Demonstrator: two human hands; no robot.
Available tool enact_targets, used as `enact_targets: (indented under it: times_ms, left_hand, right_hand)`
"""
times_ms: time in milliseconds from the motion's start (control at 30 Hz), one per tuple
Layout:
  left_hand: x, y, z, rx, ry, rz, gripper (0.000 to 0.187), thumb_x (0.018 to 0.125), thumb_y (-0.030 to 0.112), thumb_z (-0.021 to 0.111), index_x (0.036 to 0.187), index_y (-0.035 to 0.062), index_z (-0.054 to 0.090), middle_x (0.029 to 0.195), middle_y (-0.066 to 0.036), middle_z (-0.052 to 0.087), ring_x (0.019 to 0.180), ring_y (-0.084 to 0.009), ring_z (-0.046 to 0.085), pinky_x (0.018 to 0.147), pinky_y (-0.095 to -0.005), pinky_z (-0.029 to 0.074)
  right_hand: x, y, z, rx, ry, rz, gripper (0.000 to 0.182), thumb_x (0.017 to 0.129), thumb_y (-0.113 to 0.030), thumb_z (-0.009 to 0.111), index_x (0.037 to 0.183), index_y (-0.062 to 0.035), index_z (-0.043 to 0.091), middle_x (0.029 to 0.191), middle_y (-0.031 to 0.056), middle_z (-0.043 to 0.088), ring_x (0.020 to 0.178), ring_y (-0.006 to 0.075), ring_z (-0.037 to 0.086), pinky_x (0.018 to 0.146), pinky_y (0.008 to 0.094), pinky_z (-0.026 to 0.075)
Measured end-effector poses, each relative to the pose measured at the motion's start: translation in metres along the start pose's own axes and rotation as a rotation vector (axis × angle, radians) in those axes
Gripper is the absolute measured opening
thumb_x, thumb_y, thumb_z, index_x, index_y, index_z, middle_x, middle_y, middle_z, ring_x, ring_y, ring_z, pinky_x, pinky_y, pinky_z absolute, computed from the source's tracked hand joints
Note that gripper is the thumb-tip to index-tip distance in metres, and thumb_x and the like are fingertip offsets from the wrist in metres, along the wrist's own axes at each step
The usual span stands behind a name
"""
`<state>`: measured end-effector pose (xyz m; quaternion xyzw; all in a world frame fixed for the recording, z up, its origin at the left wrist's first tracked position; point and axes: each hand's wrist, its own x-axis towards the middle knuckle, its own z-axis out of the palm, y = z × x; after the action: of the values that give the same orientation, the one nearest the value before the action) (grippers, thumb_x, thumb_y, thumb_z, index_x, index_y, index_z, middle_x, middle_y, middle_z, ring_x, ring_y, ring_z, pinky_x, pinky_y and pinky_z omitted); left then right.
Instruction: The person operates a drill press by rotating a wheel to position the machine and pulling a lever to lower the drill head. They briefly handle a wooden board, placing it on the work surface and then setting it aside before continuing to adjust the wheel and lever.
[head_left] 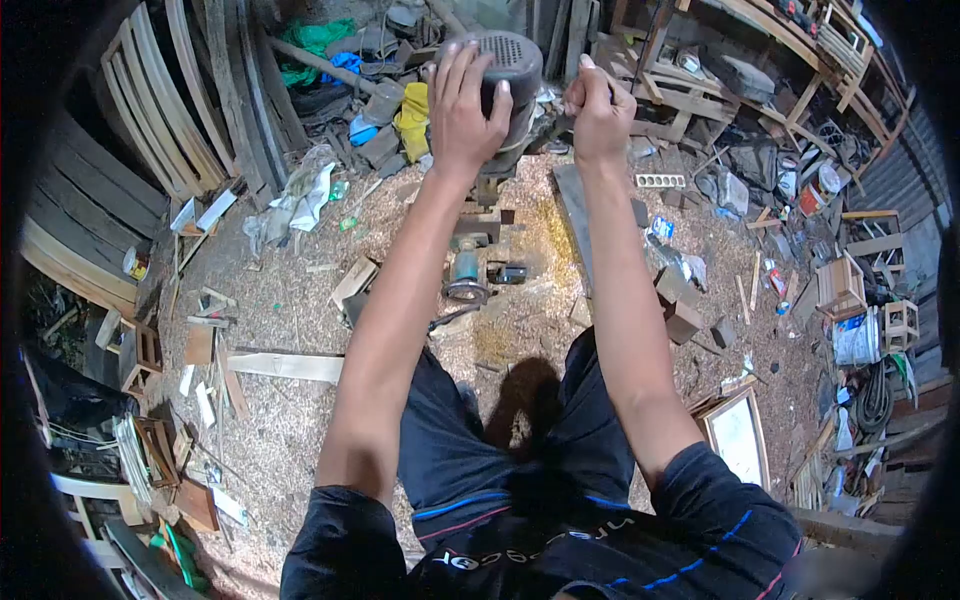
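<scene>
A dark, rounded machine housing (515, 62) with a perforated top stands upright at the top centre. My left hand (467, 108) lies against its left side, fingers spread over the edge of the perforated top. To the right of the housing, my right hand (601, 108) is raised apart from it, with the fingers curled together; whatever they may hold is too small to make out. Below the housing, a teal power tool (466, 272) rests on the floor near a small black object (507, 273).
Wood shavings cover the floor (280, 430). Curved wooden pieces (165, 110) lean at the upper left. A long dark board (572, 215) lies beside my right forearm. A framed white panel (738, 440) is at the lower right. Scrap and wooden frames line the right side.
</scene>
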<state>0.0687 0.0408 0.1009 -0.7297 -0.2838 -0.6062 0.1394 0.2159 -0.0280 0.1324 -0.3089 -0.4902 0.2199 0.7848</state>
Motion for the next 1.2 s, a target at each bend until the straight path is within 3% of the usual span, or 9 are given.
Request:
enact_targets:
  times_ms: [67,200,533,767,900,933,1033,1067,1200]
  left_hand:
    - [-0.015,0.004,-0.011,0.013,-0.12,-0.007,0.061,0.092,0.025,0.06,0.146,0.0062,0.041,0.154,-0.02,0.033,0.143,-0.0429,0.027,0.117,-0.052,0.022]
    - [-0.021,0.01,-0.013,0.087,-0.176,-0.056,0.069,0.095,0.029,0.059,0.154,0.0087,0.027,0.16,-0.021,0.019,0.145,-0.0453,0.02,0.118,-0.0528,0.02]
    - [-0.027,0.019,-0.022,0.113,-0.176,-0.087,0.068,0.096,0.033,0.057,0.154,0.0138,0.027,0.161,-0.019,0.018,0.145,-0.0439,0.02,0.116,-0.0567,0.022]
    - [-0.016,0.012,-0.022,0.173,-0.31,-0.142,0.068,0.095,0.032,0.058,0.154,0.0166,0.027,0.162,-0.012,0.019,0.146,-0.0388,0.022,0.116,-0.0566,0.023]
    - [-0.015,0.007,-0.019,0.157,-0.307,-0.13,0.07,0.096,0.034,0.058,0.155,0.0204,0.024,0.162,-0.012,0.017,0.147,-0.0379,0.021,0.115,-0.0586,0.024]
    - [-0.015,0.007,-0.019,0.156,-0.291,-0.123,0.071,0.096,0.035,0.058,0.156,0.021,0.023,0.163,-0.012,0.016,0.147,-0.0376,0.021,0.115,-0.059,0.024]
    - [-0.011,0.004,-0.016,0.168,-0.286,-0.124,0.073,0.096,0.039,0.057,0.156,0.0224,0.02,0.163,-0.012,0.014,0.148,-0.0369,0.02,0.115,-0.0598,0.024]
    - [-0.007,0.001,-0.014,0.175,-0.286,-0.13,0.073,0.096,0.04,0.057,0.157,0.0229,0.019,0.163,-0.012,0.013,0.148,-0.0367,0.02,0.114,-0.0599,0.024]
    - [0.0,0.001,-0.018,0.223,-0.296,-0.108,0.077,0.096,0.041,0.058,0.158,0.0243,0.015,0.164,-0.013,0.011,0.148,-0.0365,0.019,0.114,-0.0598,0.023]
  right_hand:
    - [-0.008,0.002,0.001,0.003,0.033,-0.048,0.042,0.099,-0.02,0.056,0.06,-0.0047,0.051,0.057,0.0004,0.046,0.054,0.0095,0.041,0.052,0.0271,0.032]
    - [-0.026,0.001,0.001,0.02,0.074,-0.071,0.039,0.099,-0.019,0.054,0.063,-0.0038,0.051,0.059,0.0008,0.047,0.055,0.0098,0.041,0.054,0.0273,0.033]
    - [-0.061,0.006,-0.007,-0.008,0.09,-0.257,0.033,0.098,-0.016,0.052,0.068,-0.0022,0.052,0.062,-0.0021,0.046,0.057,0.0062,0.039,0.052,0.0257,0.029]
    - [-0.038,-0.004,-0.006,-0.192,0.034,-0.065,0.039,0.101,-0.029,0.051,0.071,-0.0038,0.052,0.064,-0.0044,0.046,0.062,0.005,0.041,0.054,0.0248,0.03]
    - [-0.004,0.01,0.002,-0.244,-0.005,-0.312,0.033,0.101,-0.036,0.054,0.098,-0.0025,0.052,0.072,0.0027,0.053,0.064,0.0102,0.045,0.059,0.0294,0.039]
    - [0.005,0.008,0.004,-0.346,-0.009,-0.43,0.039,0.101,-0.038,0.054,0.112,-0.0013,0.047,0.078,0.0104,0.057,0.067,0.0181,0.05,0.065,0.0343,0.044]
    - [0.042,0.024,0.006,-0.407,-0.018,-0.442,0.04,0.101,-0.03,0.053,0.121,0.0028,0.047,0.085,0.0203,0.062,0.077,0.0318,0.062,0.075,0.0412,0.048]
    - [0.052,0.016,0.01,-0.42,0.013,-0.426,0.043,0.1,-0.033,0.053,0.122,0.0035,0.051,0.101,0.0212,0.062,0.096,0.0363,0.062,0.084,0.0415,0.05]
    - [0.114,0.062,0.004,-0.666,-0.028,-0.598,0.043,0.099,-0.012,0.046,0.139,0.0026,0.038,0.124,0.0281,0.056,0.116,0.0465,0.053,0.097,0.044,0.043]
